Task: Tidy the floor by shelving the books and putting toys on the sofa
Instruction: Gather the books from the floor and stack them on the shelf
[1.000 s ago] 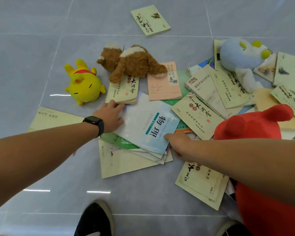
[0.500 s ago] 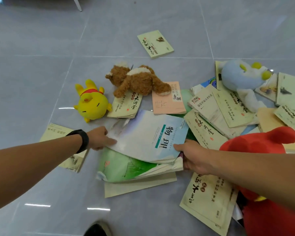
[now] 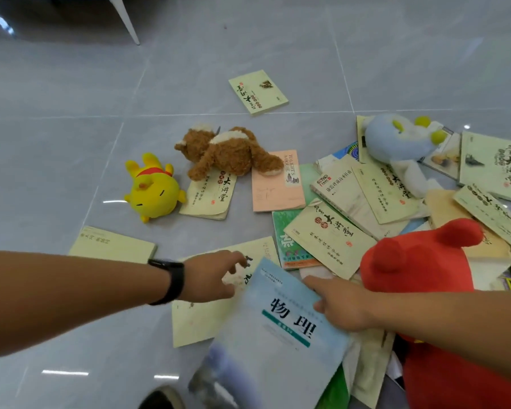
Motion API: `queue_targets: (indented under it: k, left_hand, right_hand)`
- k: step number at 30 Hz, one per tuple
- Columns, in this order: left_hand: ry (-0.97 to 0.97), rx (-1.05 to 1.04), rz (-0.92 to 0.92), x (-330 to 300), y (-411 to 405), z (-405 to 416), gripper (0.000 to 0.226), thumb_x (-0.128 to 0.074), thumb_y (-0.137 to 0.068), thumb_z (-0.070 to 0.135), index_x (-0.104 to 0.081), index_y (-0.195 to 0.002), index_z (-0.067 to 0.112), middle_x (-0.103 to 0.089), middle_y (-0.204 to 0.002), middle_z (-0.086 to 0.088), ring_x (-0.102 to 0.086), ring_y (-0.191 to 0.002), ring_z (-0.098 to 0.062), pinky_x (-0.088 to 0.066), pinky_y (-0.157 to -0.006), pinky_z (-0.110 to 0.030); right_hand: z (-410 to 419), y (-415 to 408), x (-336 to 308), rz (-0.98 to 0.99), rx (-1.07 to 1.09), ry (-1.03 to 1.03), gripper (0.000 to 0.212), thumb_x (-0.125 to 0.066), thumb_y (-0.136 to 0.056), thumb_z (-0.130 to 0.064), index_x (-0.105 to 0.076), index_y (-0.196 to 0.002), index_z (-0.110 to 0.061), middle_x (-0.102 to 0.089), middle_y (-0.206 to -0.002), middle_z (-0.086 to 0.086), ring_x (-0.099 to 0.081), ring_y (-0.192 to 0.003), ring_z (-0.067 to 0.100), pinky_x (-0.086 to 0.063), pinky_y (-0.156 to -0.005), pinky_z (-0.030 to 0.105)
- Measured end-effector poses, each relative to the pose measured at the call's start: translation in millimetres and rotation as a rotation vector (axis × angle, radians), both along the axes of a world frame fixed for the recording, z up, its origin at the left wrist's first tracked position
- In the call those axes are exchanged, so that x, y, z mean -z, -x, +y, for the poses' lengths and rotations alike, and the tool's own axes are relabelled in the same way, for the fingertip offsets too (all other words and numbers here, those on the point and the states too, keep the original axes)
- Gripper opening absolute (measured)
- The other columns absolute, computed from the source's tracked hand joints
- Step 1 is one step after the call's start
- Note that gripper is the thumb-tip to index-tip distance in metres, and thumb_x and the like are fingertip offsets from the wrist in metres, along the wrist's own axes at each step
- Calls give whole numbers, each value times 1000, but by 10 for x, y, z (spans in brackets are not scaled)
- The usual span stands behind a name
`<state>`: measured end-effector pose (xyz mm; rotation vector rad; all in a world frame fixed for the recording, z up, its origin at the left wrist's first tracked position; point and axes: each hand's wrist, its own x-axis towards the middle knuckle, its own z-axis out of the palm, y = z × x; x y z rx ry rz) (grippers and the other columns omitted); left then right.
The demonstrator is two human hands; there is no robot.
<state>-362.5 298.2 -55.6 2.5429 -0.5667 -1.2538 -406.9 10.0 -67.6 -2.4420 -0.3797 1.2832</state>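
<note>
Pale-blue glossy textbook (image 3: 281, 329) sits at six o'clock in my view, gripped along its right edge by my right hand (image 3: 344, 308). My left hand (image 3: 211, 276), fingers loosely spread, hovers over a cream paperback (image 3: 201, 317) at seven. Brown plush bear (image 3: 227, 153) lies at twelve, on grey tile floor (image 3: 71, 172).

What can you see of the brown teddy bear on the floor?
The brown teddy bear is a shaggy plush with cream patches, lying sprawled on the grey tiled floor. One limb rests on a pale green book, another on the pink book. The yellow plush lies just beside it. Neither hand touches it.
</note>
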Motion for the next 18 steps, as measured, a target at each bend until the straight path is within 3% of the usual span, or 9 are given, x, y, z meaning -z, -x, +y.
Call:
queue_targets:
  k: [2,4,7,9,11,13,15,18]
  left_hand:
    - [64,-132,153,168,143,-143,65,-65,-91,36,-32,-147,35,-51,-134,11,-55,-90,-4,-43,-80,-19]
    - [73,-130,311,305,330,-224,77,-69,-90,36,-23,-152,32,-51,-132,11,-57,-101,-8,-46,-89,-22]
    - [148,-294,445,512,505,-288,84,-73,-88,35,-18,-150,25,-55,-124,12,-60,-112,-13,-51,-99,-30]
    - [169,-397,488,605,517,-333,79,-73,-86,37,-23,-146,24,-59,-123,8,-63,-103,-14,-56,-88,-29]
    - [205,-482,498,652,492,-374,77,-72,-86,39,-26,-145,25,-62,-123,7,-65,-98,-14,-56,-81,-28]
    - [272,-556,432,644,426,-416,78,-71,-89,35,-22,-149,26,-59,-129,9,-64,-109,-13,-53,-94,-28]
    - [257,-534,339,605,322,-444,78,-68,-93,34,-17,-152,29,-56,-129,6,-60,-112,-15,-48,-98,-25]
    - [171,-426,362,599,191,-454,56,-65,-95,43,-38,-142,29,-61,-124,5,-62,-100,-14,-53,-83,-27]
  right_hand:
    - [-6,15,23,-8,-110,33,30,-50,-98,-13,-44,-126,-25,-64,-124,6,-59,-109,25,-46,-82,33]
    - [-47,-13,76,-53,-180,60,38,-51,-96,-13,-43,-131,-26,-64,-120,4,-59,-106,25,-49,-80,35]
    - [-92,-92,136,-128,-247,63,54,-52,-92,-16,-38,-139,-40,-62,-110,3,-56,-98,21,-53,-80,43]
    - [-101,-156,165,-137,-310,72,69,-52,-92,-16,-28,-146,-52,-58,-103,2,-52,-98,19,-51,-80,41]
    - [-79,-219,188,-147,-368,77,76,-51,-94,-15,-20,-151,-53,-54,-100,1,-48,-97,21,-46,-77,38]
    - [-29,-284,214,-179,-432,90,81,-49,-94,-14,-12,-154,-52,-57,-107,3,-49,-100,24,-48,-80,41]
    - [31,-358,249,-207,-514,120,84,-47,-94,-13,-4,-156,-50,-59,-118,3,-47,-105,24,-48,-83,43]
    - [105,-413,293,-239,-592,137,82,-46,-97,-16,-1,-156,-50,-58,-126,3,-47,-108,25,-49,-84,44]
